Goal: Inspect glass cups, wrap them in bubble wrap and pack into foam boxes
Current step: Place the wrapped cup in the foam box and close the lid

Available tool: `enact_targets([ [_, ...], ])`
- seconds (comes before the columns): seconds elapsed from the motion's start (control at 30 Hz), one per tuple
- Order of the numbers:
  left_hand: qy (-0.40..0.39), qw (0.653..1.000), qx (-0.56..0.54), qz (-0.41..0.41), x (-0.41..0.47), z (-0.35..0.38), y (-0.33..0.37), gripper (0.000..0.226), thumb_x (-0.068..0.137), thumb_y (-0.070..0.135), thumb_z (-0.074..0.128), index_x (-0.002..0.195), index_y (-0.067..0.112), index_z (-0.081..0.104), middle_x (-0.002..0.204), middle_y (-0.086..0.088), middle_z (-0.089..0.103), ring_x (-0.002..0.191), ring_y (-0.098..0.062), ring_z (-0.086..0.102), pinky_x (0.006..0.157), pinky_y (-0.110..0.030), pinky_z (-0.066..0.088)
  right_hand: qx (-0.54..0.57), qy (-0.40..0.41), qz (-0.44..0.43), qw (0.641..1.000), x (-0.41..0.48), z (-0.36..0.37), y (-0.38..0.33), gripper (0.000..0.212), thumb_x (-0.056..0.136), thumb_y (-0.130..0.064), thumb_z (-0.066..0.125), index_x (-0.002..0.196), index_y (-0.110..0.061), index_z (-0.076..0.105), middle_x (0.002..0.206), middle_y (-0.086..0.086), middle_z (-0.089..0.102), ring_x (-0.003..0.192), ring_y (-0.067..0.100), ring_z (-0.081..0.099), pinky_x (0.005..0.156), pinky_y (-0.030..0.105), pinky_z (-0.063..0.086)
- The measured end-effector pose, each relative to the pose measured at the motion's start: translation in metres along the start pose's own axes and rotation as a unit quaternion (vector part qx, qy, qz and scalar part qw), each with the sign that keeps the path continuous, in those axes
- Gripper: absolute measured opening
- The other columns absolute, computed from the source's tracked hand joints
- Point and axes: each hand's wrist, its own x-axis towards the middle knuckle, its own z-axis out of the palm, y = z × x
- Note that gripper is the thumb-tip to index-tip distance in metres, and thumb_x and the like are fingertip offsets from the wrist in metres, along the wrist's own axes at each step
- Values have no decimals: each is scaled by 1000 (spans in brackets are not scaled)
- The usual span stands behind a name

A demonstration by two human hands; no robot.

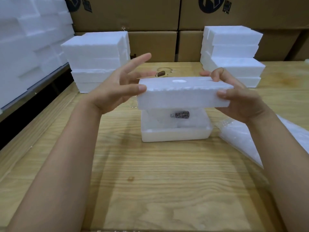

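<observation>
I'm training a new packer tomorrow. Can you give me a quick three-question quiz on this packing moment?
1. True or false: the foam lid is already seated on the foam box.
2. What lies inside the box? A) a bare, unwrapped cup B) a bubble-wrapped item C) nothing
3. Fill in: the loose bubble wrap lies on the table on the person's ___ side.

Key: 1 false, the left hand and right hand hold it above the box; 2 B; 3 right.
</observation>
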Motion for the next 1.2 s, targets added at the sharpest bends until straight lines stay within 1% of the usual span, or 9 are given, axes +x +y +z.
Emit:
enact_targets([
  [0.1,-38,999,28,-4,-4,-4,-2,88,66,27,74,144,36,34,137,-4,57,128,-17,52,102,-34,47,-75,-62,29,995,-4,-5,0,32,71,0,55,91,-23,46,126,-3,45,107,14,54,78,23,50],
  [0.3,-113,990,80,-31,-5,-7,-9,91,61,26,80,137,52,40,145,14,45,135,-2,40,104,-17,39,-168,-119,94,974,-3,-11,7,53,68,-2,71,109,-25,46,113,-2,48,103,22,50,84,31,49],
  [0.5,-108,988,105,-32,-2,-2,-10,89,60,31,81,135,56,39,147,19,40,138,3,33,114,-23,29,-161,-105,109,975,-3,-17,12,64,66,-2,73,118,-27,46,112,-10,53,104,19,55,83,26,51],
  [0.6,-113,986,114,-43,-2,-3,-12,89,60,32,80,136,55,40,144,19,43,135,5,36,109,-18,33,-169,-106,110,974,-3,-16,13,64,65,-4,72,120,-25,47,115,-11,51,106,16,55,81,23,50],
  [0.73,-131,982,118,-64,-2,-4,-18,86,63,24,80,134,54,42,139,30,45,132,11,36,103,-8,34,-177,-99,93,975,-2,-15,14,63,65,-6,71,121,-27,50,121,-12,46,109,11,53,83,21,49],
  [0.83,-145,977,128,-86,-1,-2,-23,82,68,16,76,135,51,42,140,38,38,132,16,30,104,-7,32,-192,-99,87,973,-2,-17,17,62,64,-10,73,119,-32,53,127,-16,42,116,9,50,85,20,48],
  [0.93,-141,977,132,-89,-2,-1,-26,79,69,16,76,133,49,45,137,40,40,130,18,32,101,-5,33,-180,-104,102,973,-5,-20,21,61,64,-11,75,114,-40,56,121,-27,46,120,7,50,87,20,48],
  [1.1,-141,977,130,-89,-3,-1,-28,79,62,28,81,130,49,49,137,35,44,131,13,34,109,-16,32,-198,-105,89,971,-7,-21,24,61,66,-14,74,112,-49,56,113,-42,44,119,-4,47,85,14,47],
  [1.2,-120,985,99,-69,-5,4,-32,71,68,17,76,129,47,53,142,33,39,134,13,31,109,-21,32,-194,-103,83,972,-8,-22,26,63,66,-15,74,115,-48,54,121,-45,37,120,-6,47,84,14,47],
])
